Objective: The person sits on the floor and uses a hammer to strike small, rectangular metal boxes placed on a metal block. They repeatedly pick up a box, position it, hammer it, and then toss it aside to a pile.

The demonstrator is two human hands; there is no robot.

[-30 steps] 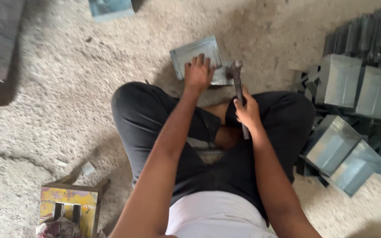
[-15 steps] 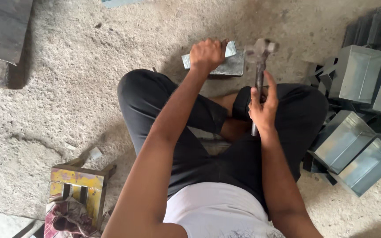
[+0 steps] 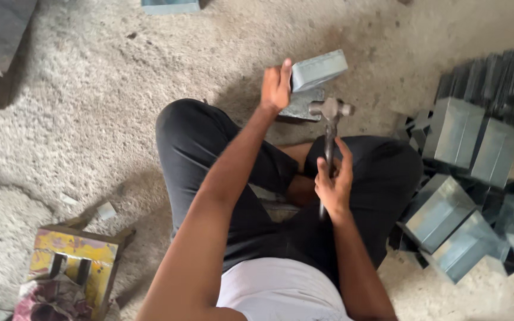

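Observation:
I sit cross-legged on a rough concrete floor. My left hand (image 3: 276,86) grips a grey sheet-metal box (image 3: 319,69) by its left edge and holds it tilted, lifted off a flat dark metal block (image 3: 302,107) on the floor. My right hand (image 3: 332,181) is closed round the handle of a hammer (image 3: 330,125). The hammer head points up and sits just below and right of the box, above the block.
A pile of similar grey metal boxes (image 3: 465,178) lies at my right, with stacked ones (image 3: 507,71) behind. A yellow painted wooden stool (image 3: 75,261) with a rag stands at the lower left. Another box (image 3: 171,6) lies at the top edge.
My left hand has lifted the metal box from flat on the block and tipped it up. The hammer stays raised in my right hand. The camera has shifted.

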